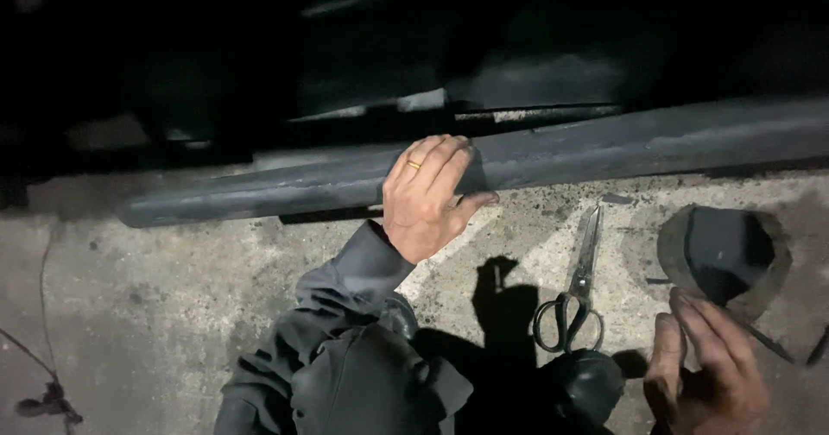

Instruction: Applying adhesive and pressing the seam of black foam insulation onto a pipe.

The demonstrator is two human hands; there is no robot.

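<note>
The left hand point(427, 195) lies flat, fingers together and thumb out to the side, on top of a long dark pipe point(553, 154) that runs across the concrete floor point(173, 288) from the lower left to the upper right of the view. A thin gold ring point(414, 165) sits on one finger, and a grey sleeve point(345, 288) reaches down from the wrist toward the bottom edge. The right hand point(704, 366) is at the lower right, fingers loosely spread and half curled; it appears to hold a thin dark strip that runs off to the right, but the light is too poor to tell whether it really pinches it. Just above that hand sits a dark round roll point(724, 258) on the floor, near the fingertips but apart from them. Between the two hands a pair of scissors point(574, 293) lies closed on the concrete, blades pointing up toward the pipe, black handles toward the person, touching neither hand. Below the handles is a dark rounded shape that I cannot make out. The floor is rough, pale and stained, lit hard from above, with a twig point(47, 396) at the far left. Behind the pipe all is black shadow with a few pale streaks; no package, label or sign can be made out there.
</note>
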